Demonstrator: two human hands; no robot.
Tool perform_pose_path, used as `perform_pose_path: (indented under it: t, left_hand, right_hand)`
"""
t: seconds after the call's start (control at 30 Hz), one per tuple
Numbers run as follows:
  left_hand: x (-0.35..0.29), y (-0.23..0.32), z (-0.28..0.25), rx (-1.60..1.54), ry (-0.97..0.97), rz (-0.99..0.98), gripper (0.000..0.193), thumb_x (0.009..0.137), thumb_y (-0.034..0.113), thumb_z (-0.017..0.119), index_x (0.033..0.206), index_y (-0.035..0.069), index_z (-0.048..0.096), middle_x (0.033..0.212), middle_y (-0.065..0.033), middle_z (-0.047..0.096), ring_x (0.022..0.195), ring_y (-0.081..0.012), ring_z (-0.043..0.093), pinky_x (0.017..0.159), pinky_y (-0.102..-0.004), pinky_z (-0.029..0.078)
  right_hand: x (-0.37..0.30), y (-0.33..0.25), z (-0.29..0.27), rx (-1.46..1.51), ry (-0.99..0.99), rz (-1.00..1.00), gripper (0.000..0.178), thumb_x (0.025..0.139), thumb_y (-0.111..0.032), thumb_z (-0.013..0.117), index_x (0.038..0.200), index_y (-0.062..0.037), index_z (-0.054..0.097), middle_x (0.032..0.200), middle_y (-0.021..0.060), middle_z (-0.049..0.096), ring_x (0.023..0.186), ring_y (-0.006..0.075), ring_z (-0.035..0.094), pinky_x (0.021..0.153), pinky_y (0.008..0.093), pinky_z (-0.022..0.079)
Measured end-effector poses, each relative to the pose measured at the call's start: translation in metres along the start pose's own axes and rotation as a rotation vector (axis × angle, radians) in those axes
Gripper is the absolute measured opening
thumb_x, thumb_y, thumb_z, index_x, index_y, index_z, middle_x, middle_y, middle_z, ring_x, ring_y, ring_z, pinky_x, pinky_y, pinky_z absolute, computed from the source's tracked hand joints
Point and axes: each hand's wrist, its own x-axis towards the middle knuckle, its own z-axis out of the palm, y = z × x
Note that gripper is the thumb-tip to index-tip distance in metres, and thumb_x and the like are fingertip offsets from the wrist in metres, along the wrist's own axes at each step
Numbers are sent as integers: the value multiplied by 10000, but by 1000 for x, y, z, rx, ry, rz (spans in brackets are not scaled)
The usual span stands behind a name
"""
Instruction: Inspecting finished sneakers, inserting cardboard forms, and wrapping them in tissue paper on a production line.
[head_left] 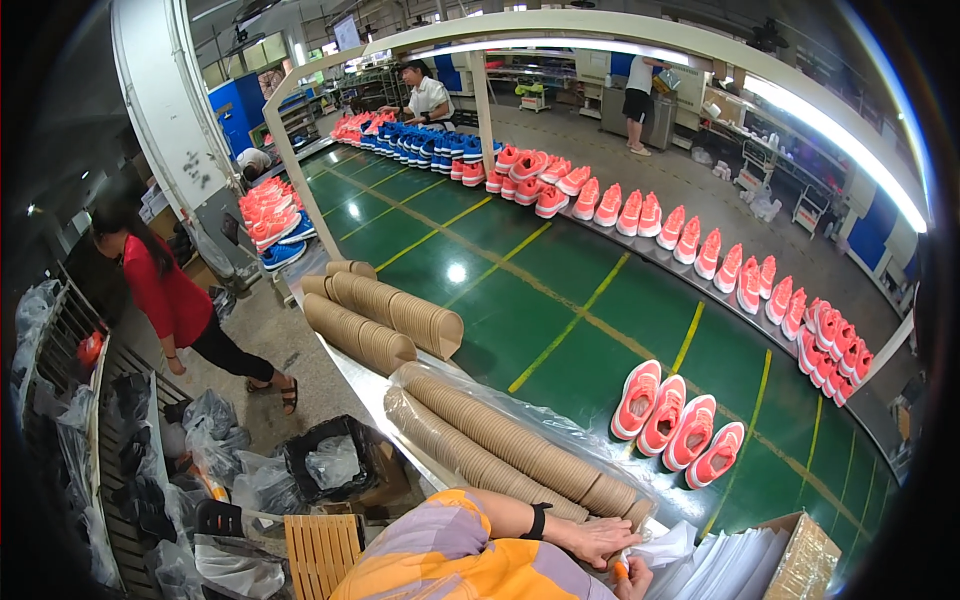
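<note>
My left hand, with a black band at the wrist, is by the near end of the nested brown cardboard pieces. Its fingers close on crumpled white tissue paper. Close below it, my right hand pinches the same paper; something small and orange shows at its fingers. Beside the hands stands an open cardboard box filled with upright white paper sheets. Several coral shoes with white soles sit in a row on the green belt, beyond the hands.
The green conveyor has yellow lines. Coral shoes line its far ledge; blue shoes sit farther back. More brown stacks lie along the near edge. At left are a walking person in red, a black-lined bin and a wooden stool.
</note>
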Motion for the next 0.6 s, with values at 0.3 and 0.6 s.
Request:
perform_pose_path:
  t: [0.3,0.6]
  left_hand:
    - [3,2,-5,7,239,41,683,555,315,797,1096,22,499,956,-97,534,906,-283,500,790,-391,388]
    - [-1,-8,22,95,56,-26,595,542,371,761,973,28,536,868,-109,546,914,-277,500,736,-386,400]
  right_hand:
    - [-7,17,-10,132,-23,125,83,825,-61,626,858,-36,554,731,-14,453,656,98,413,546,267,321]
    - [-3,24,-10,279,-131,213,101,829,-84,650,844,-50,556,715,-53,428,651,51,388,530,242,302]
